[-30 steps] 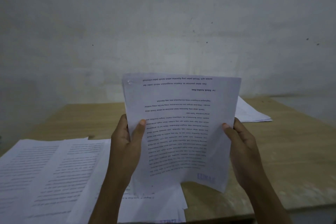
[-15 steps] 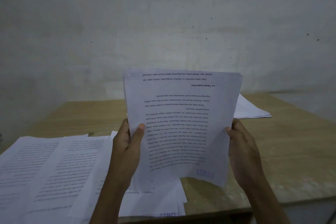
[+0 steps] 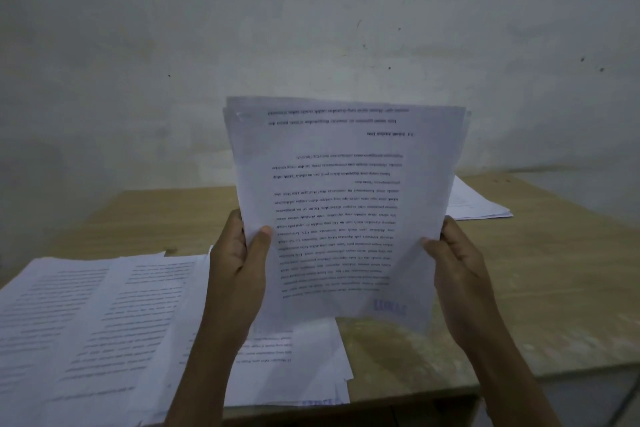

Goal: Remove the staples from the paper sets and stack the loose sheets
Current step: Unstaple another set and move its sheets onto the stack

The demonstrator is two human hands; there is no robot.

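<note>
Head-worn — downward over table [image 3: 554, 288]; close

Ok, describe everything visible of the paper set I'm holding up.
The white printed paper set is several sheets, top edges slightly fanned, held upright above the wooden table. Its text is upside down, with a blue stamp near the bottom. The left hand grips its left edge, the right hand its right, thumbs in front.

matt paper sheets [image 3: 346, 211], wood-grain table [image 3: 540, 274]
</note>
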